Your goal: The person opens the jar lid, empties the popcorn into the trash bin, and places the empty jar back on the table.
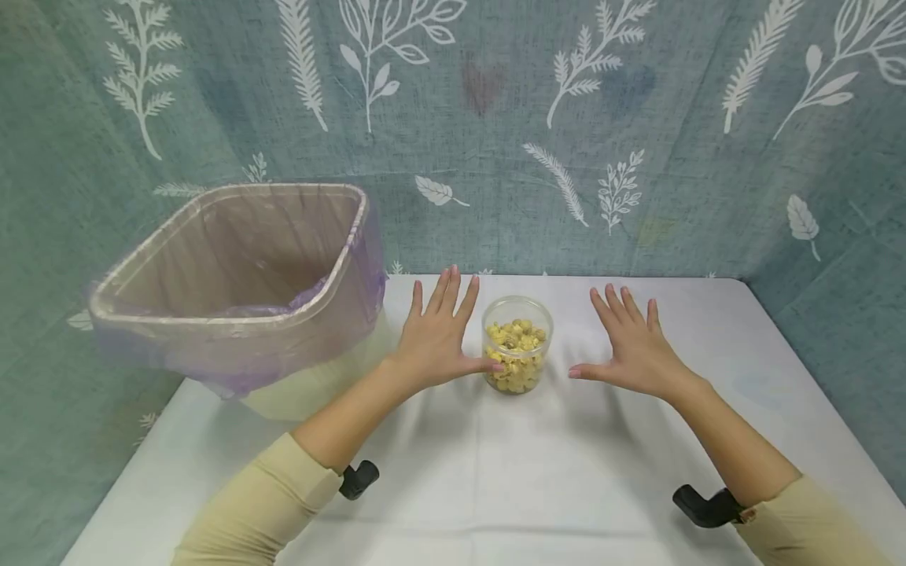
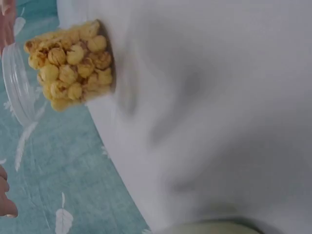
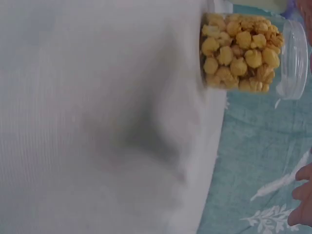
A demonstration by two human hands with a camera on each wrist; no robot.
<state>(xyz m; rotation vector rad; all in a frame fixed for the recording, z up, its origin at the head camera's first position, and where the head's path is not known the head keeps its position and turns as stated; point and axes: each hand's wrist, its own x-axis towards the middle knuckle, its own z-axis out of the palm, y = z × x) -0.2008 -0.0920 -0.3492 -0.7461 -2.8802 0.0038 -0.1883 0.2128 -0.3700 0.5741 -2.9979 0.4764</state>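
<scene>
A clear round jar, partly filled with yellow popcorn, stands upright on the white table. To its left, my left hand is spread with straight fingers, its thumb overlapping the jar in the head view. My right hand is spread to the right of the jar, its thumb pointing toward it across a gap. Both hands hold nothing. In the left wrist view the jar's popcorn shows near the top left; the right wrist view has the jar's popcorn at top right, with an open rim.
A large pale bin lined with a translucent purple bag stands at the left, close to my left forearm. Behind the white table hangs a blue-green cloth printed with white leaves. Black wrist mounts sit under both sleeves.
</scene>
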